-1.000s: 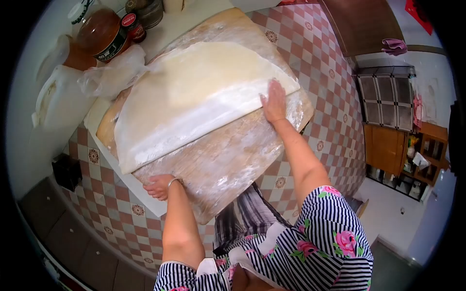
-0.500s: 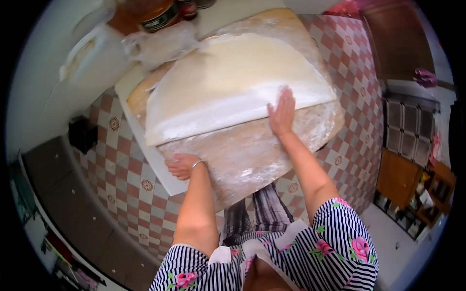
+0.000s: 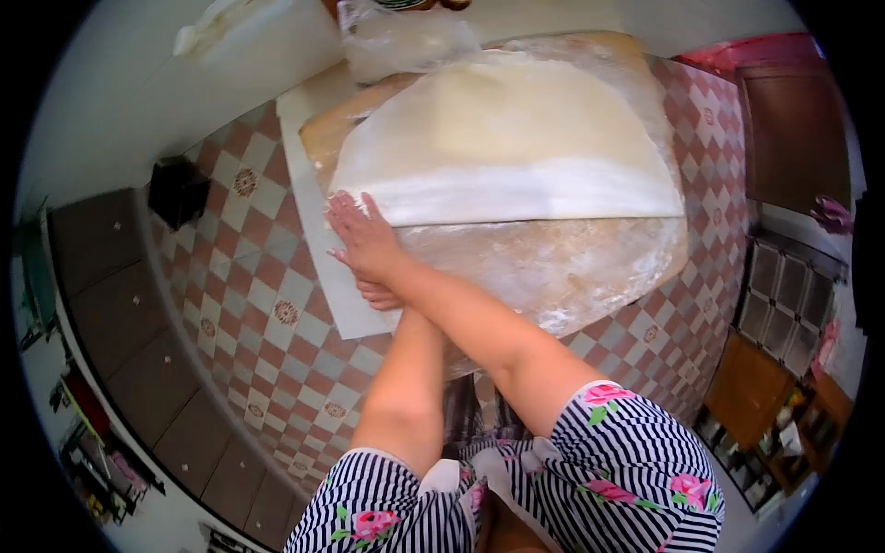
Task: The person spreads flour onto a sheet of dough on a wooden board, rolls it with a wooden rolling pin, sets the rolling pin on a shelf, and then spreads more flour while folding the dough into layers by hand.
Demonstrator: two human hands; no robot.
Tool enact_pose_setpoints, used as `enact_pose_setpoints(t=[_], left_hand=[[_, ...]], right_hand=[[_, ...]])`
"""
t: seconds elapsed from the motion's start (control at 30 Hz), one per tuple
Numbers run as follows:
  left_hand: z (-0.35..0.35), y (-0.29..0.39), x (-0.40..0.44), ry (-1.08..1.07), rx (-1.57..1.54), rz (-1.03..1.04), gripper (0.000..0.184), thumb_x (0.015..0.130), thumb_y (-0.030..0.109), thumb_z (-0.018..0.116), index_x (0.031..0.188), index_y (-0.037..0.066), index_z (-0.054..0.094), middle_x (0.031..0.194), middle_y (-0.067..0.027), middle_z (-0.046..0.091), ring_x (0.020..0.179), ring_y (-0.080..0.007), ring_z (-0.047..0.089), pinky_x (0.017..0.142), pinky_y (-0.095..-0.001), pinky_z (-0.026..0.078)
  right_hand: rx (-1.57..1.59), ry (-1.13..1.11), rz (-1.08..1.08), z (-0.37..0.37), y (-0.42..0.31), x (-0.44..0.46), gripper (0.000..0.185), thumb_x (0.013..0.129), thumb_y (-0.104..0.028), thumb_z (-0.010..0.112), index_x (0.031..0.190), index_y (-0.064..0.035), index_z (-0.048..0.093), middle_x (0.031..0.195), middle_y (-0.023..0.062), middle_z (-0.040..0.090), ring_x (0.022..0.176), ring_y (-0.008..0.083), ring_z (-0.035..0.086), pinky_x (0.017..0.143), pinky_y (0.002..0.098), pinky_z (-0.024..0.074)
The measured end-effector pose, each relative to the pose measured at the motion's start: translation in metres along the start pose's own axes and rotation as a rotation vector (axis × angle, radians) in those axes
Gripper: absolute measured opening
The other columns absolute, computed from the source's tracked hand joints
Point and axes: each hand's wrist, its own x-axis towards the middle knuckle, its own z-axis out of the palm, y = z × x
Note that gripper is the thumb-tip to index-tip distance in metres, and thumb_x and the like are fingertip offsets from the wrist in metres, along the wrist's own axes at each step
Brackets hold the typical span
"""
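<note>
A large sheet of rolled-out dough, dusted with flour, lies on a floury wooden board. Its near part is folded over into a straight edge. My right hand rests with fingers spread on the left end of that fold, its arm crossing over my left wrist. Beneath it, my left hand is at the board's left near edge, fingers curled and closed against it. The right hand and forearm hide part of the left hand.
A white tabletop shows under the board's left side. A clear plastic bag sits behind the dough, near a pale container. Checkered floor tiles surround the table. A dark bin stands at left.
My right hand has moved left along the fold, from its right part to its left end, crossing over my left arm. The left hand stays at the board's edge. The view has shifted.
</note>
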Motion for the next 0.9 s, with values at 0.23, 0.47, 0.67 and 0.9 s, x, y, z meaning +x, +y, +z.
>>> enact_pose_setpoints(t=[0.23,0.47,0.67,0.9], left_hand=[[0.010,-0.006,-0.001,0.051,0.055,0.044,0.047,0.092,0.041,0.053,0.128,0.011,0.052,0.118,-0.0085,0.058,0.109,-0.0284,0.055,0.089,-0.0456,0.040],[0.009,-0.004,0.000,0.074,0.060,0.059,0.048,0.090,0.040,0.056,0.129,0.012,0.051,0.119,-0.0074,0.058,0.109,-0.0285,0.055,0.088,-0.0456,0.040],[0.004,-0.004,-0.006,0.044,0.094,0.063,0.048,0.091,0.040,0.056,0.130,0.013,0.051,0.120,-0.0071,0.058,0.109,-0.0282,0.056,0.088,-0.0448,0.041],[0.000,0.007,-0.019,0.010,0.079,0.088,0.047,0.092,0.040,0.053,0.131,0.013,0.051,0.120,-0.0073,0.058,0.109,-0.0284,0.056,0.088,-0.0452,0.042]], right_hand=[[-0.111,-0.053,0.269,-0.052,0.076,-0.067,0.076,0.091,-0.046,0.053,0.151,-0.0074,0.027,0.160,0.0113,0.019,0.149,0.0259,0.012,0.120,0.0500,0.0065],[-0.359,-0.012,0.698,-0.143,0.194,-0.191,0.070,0.094,-0.045,0.049,0.152,-0.0140,0.027,0.160,0.0108,0.018,0.149,0.0274,0.012,0.119,0.0546,0.0050],[-0.489,0.083,0.983,-0.189,0.282,-0.275,0.067,0.096,-0.042,0.048,0.152,-0.0131,0.027,0.160,0.0114,0.018,0.148,0.0279,0.013,0.118,0.0554,0.0082],[-0.386,0.203,1.253,-0.213,0.331,-0.319,0.068,0.096,-0.042,0.048,0.153,-0.0118,0.025,0.160,0.0116,0.018,0.148,0.0287,0.014,0.118,0.0532,0.0091]])
